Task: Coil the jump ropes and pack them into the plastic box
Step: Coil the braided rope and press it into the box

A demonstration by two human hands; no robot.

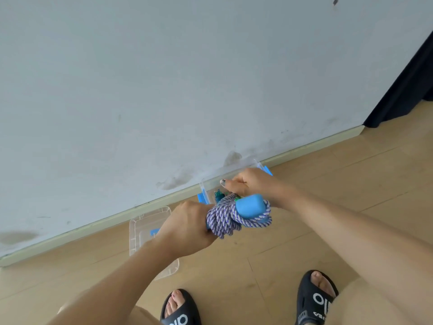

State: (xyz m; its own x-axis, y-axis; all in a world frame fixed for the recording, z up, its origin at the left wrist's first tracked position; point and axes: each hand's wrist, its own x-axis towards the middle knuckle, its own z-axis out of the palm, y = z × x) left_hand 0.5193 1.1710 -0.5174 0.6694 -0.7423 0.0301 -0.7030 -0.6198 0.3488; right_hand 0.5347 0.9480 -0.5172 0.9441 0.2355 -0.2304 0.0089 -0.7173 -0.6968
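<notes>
While the left hand (187,221) clamps the purple-white jump rope (225,219) bundle and the right hand (248,184) pinches its loose end, coiling looks nearly done (tuck next, I'd guess), with the plastic box (207,184) far behind, mostly hidden.

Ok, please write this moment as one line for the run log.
left hand: grips coiled jump rope | right hand: holds rope end | plastic box: open, by wall | lid: on floor
</notes>
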